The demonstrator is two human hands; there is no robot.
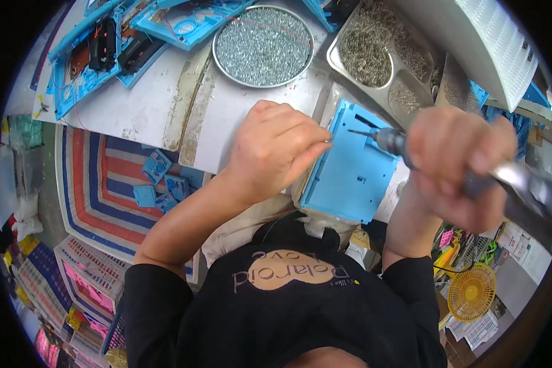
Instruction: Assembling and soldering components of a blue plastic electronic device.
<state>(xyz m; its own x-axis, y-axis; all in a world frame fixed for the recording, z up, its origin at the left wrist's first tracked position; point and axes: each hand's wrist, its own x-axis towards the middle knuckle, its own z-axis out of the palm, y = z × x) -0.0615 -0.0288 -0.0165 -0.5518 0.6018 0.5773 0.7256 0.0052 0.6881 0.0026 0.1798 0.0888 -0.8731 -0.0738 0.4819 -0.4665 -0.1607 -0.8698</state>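
Observation:
My right hand [457, 156], somewhat blurred, is wrapped round a power screwdriver [389, 141]. Its thin bit points left, over the upper part of a flat light-blue plastic casing [349, 181] lying in front of me. The casing has slots and small holes. At its left edge my left hand [279, 147] is closed, thumb and forefinger pinched together. Something tiny may sit at those fingertips, too small to name. Beyond the left hand stands a round metal tray [264, 46] heaped with small silvery screws.
A compartmented metal tray [398, 95] of small metal parts stands at the back right, by a white plastic basket [497, 49]. More blue casings with wiring [86, 80] lie at the back left. A striped cloth-lined bin [113, 184] below holds several blue pieces.

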